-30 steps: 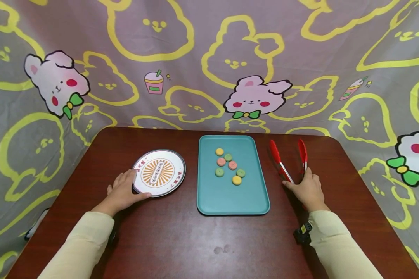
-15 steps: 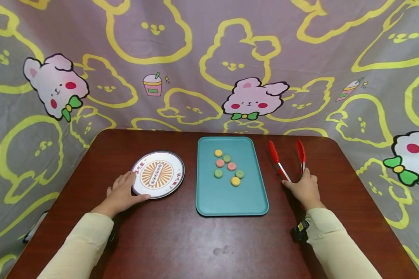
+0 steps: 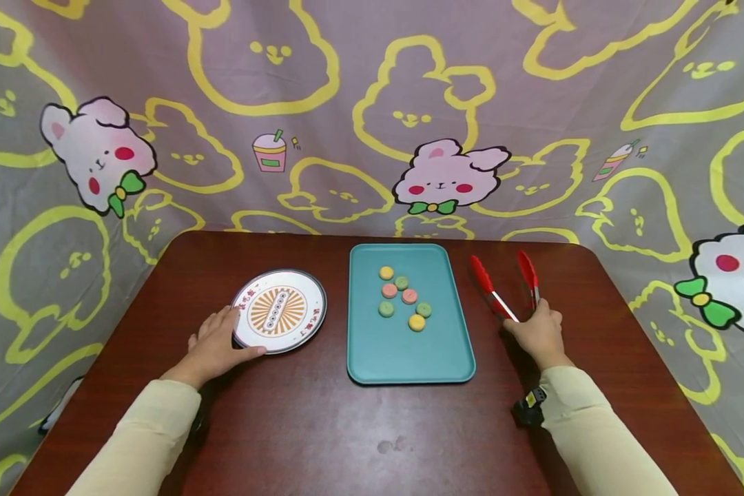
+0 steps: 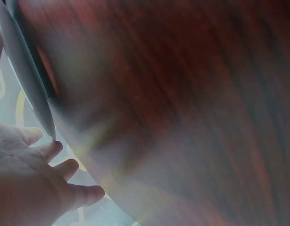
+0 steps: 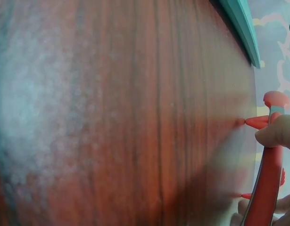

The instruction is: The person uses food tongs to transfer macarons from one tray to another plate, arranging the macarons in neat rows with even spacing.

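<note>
My left hand [image 3: 213, 344] lies at the near left rim of a white plate [image 3: 306, 293] with an orange sunburst print and red characters. Its fingers are spread and fairly straight; in the left wrist view, fingertips [image 4: 53, 146] meet the plate's edge [image 4: 29, 75]. My right hand [image 3: 541, 334] grips a pair of tongs [image 3: 501, 303] with red tips and metal arms. The two arms stand apart, pointing away from me. In the right wrist view the thumb [image 5: 277, 132] presses one red handle [image 5: 267, 183], and other fingers lie lower, partly hidden.
Between the hands lies a teal tray [image 3: 409, 358] bearing several small round pieces, such as a yellow disc [image 3: 417, 322], a pink disc [image 3: 409, 296] and a green disc [image 3: 386, 309]. The dark wooden table [image 3: 322, 427] ends at a patterned cloth [image 3: 341, 83] behind.
The tongs and right hand have shifted slightly to the left, toward the tray. The left hand, plate and discs stay in place; the head view has drifted a little.
</note>
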Tool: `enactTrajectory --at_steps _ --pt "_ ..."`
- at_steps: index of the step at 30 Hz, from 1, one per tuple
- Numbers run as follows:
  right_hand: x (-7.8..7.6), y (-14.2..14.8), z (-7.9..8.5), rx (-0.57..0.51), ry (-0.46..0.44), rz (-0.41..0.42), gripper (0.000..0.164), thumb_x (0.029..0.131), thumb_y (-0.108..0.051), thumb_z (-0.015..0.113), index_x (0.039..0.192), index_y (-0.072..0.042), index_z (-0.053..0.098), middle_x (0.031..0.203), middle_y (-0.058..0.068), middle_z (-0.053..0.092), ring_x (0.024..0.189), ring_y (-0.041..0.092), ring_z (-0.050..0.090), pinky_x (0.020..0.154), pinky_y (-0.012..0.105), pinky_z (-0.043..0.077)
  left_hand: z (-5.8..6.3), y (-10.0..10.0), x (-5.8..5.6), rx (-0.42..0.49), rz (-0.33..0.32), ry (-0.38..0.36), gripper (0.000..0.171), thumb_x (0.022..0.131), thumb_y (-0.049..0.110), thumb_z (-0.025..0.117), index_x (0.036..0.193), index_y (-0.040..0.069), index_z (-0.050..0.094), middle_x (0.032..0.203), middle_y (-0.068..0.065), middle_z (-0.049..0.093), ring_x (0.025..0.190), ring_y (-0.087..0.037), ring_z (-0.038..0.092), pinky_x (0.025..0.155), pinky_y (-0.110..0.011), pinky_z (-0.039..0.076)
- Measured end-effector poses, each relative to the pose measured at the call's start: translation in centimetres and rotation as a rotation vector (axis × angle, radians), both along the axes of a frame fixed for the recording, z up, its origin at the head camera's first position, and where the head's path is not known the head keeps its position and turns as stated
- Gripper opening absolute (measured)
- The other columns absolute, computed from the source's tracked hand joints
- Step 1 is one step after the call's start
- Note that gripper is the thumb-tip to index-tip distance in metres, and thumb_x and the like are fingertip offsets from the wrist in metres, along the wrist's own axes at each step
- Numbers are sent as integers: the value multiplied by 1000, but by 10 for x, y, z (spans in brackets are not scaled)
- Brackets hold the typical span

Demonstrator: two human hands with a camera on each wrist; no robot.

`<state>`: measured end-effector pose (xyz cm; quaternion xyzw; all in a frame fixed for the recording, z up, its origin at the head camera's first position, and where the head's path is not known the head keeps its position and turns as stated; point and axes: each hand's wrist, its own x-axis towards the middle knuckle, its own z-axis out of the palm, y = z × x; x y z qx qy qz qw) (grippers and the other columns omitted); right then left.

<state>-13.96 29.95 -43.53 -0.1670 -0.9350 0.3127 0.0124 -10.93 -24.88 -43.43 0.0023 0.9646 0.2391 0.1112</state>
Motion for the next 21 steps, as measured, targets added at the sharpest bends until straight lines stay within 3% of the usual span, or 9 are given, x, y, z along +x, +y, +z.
enactTrajectory --at_steps 13,21 --pt "1 6 -2 -23 -36 -15 80 82 -27 67 137 13 27 118 36 37 106 48 41 84 60 42 2 1 2 2 4 1 117 74 62 73 150 -6 15 151 -36 14 137 -55 8 99 -77 9" --pt "3 11 1 -10 9 -33 78 82 -32 69 134 12 31 116 36 40 106 50 43 84 62 42 -1 0 0 -4 5 -3 118 73 63 72 150 -7 14 151 -35 13 137 -55 8 99 -77 9"
